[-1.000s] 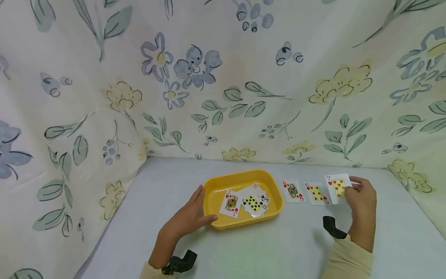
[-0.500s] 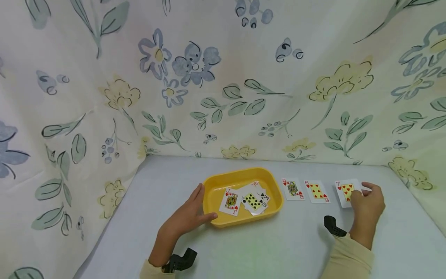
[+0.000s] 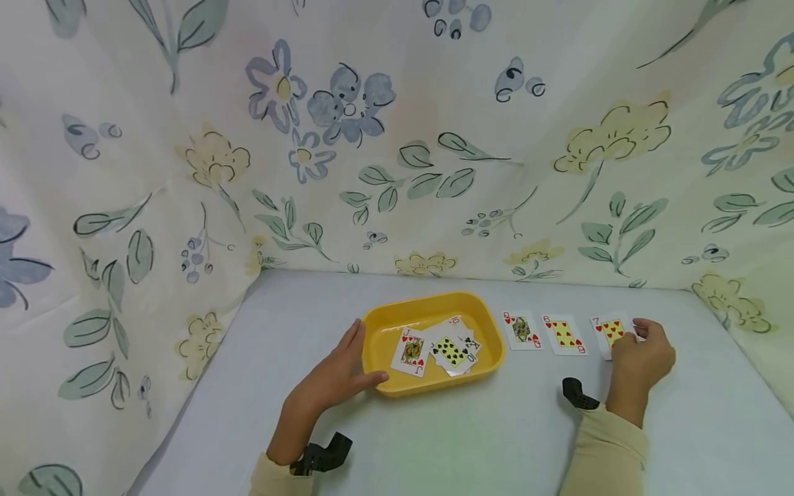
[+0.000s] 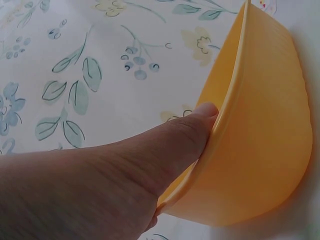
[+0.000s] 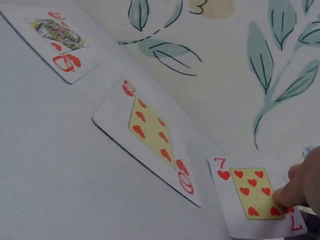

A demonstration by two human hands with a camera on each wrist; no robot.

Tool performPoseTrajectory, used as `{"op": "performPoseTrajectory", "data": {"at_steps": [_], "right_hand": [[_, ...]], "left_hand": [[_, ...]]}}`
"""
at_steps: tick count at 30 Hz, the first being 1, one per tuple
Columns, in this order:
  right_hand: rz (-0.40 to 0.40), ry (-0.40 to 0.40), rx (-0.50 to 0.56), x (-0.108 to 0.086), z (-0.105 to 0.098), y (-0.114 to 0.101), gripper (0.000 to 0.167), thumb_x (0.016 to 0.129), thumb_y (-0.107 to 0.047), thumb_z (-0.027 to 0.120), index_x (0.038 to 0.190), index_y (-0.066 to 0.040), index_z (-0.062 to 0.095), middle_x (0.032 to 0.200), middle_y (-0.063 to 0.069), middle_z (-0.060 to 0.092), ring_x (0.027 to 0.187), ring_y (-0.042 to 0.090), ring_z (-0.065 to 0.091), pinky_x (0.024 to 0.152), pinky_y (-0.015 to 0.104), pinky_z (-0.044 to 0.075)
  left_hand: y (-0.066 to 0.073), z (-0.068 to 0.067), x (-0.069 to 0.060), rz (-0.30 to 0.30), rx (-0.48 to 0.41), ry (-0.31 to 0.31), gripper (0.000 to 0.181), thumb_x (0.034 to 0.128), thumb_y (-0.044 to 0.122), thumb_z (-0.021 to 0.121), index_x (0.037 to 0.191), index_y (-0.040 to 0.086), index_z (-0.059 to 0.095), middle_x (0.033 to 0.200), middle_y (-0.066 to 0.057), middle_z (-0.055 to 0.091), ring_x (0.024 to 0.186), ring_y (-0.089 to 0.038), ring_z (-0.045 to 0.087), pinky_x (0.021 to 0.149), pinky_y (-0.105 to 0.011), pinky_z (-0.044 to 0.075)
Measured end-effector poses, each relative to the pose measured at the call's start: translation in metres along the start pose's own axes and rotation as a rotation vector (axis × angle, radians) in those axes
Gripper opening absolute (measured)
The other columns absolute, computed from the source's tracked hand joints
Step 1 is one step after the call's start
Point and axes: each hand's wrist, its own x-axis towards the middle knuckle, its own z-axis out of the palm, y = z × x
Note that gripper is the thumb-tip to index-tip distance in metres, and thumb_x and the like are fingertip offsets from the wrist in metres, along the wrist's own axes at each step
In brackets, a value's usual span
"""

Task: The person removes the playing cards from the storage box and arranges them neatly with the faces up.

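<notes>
In the head view, my left hand (image 3: 331, 375) holds the left end of a yellow tray (image 3: 428, 304). Its thumb crosses the rim while the fingers lie along the outer wall, mostly hidden in the left wrist view. Face-up playing cards lie inside, among them a jack of hearts (image 3: 411, 351) and a black-suited card (image 3: 451, 351) over others. At the right, my right hand (image 3: 642, 355) pinches a seven of hearts (image 5: 250, 180) by its right side, thumb on its face. Left of it lie a six of hearts (image 3: 562, 335) and a queen of hearts (image 3: 522, 330).
The cards outside the tray form a row on the white table (image 3: 434, 441), close to its back edge. Floral cloth (image 3: 422, 172) hangs behind and along both sides. Each wrist carries a black camera mount (image 3: 322, 455).
My right hand carried the seven of hearts rightward, then shifted slightly back left, bringing the card down in line with the row. The left hand stayed on the tray.
</notes>
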Motion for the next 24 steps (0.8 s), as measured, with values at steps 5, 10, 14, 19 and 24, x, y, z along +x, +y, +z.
{"op": "performPoseTrajectory", "data": {"at_steps": [5,10,14,19,24], "right_hand": [[-0.01,0.092,0.002,-0.002,0.011,0.002,0.042,0.099,0.0,0.042,0.134,0.003,0.064,0.123,0.025,0.057,0.129,0.041,0.043,0.096,0.047,0.038],[-0.03,0.174,-0.02,0.0,0.019,0.005,0.039,0.099,-0.003,0.044,0.129,0.0,0.069,0.122,0.027,0.054,0.129,0.045,0.039,0.101,0.055,0.031],[-0.044,0.181,-0.036,0.002,0.023,0.008,0.04,0.098,-0.001,0.043,0.126,0.0,0.072,0.119,0.029,0.055,0.128,0.047,0.039,0.099,0.057,0.03],[-0.056,0.155,-0.05,0.001,0.024,0.012,0.04,0.096,0.0,0.041,0.121,0.003,0.073,0.109,0.028,0.057,0.126,0.049,0.041,0.098,0.058,0.03],[-0.046,0.122,-0.053,0.002,0.023,0.014,0.038,0.097,-0.003,0.043,0.119,0.005,0.073,0.109,0.028,0.059,0.126,0.048,0.042,0.097,0.057,0.031]], "left_hand": [[0.0,-0.001,-0.001,-0.007,-0.015,-0.009,0.107,0.0919,0.045,0.076,0.163,-0.001,0.012,0.171,-0.017,0.005,0.155,-0.035,0.016,0.12,-0.053,0.025],[-0.001,-0.002,0.001,0.014,-0.013,-0.005,0.106,0.0926,0.045,0.076,0.163,-0.001,0.01,0.171,-0.017,0.005,0.155,-0.035,0.015,0.121,-0.052,0.024],[-0.002,-0.001,0.003,0.014,-0.01,-0.002,0.107,0.0923,0.045,0.076,0.163,-0.001,0.01,0.171,-0.016,0.005,0.155,-0.034,0.014,0.121,-0.052,0.024],[-0.002,0.001,0.002,-0.008,-0.015,0.002,0.109,0.0905,0.046,0.078,0.163,0.0,0.011,0.171,-0.015,0.005,0.155,-0.033,0.015,0.121,-0.052,0.024],[-0.002,0.0,0.003,-0.014,0.001,0.0,0.109,0.0903,0.047,0.077,0.163,0.001,0.01,0.171,-0.015,0.004,0.155,-0.032,0.014,0.121,-0.051,0.024]]}}
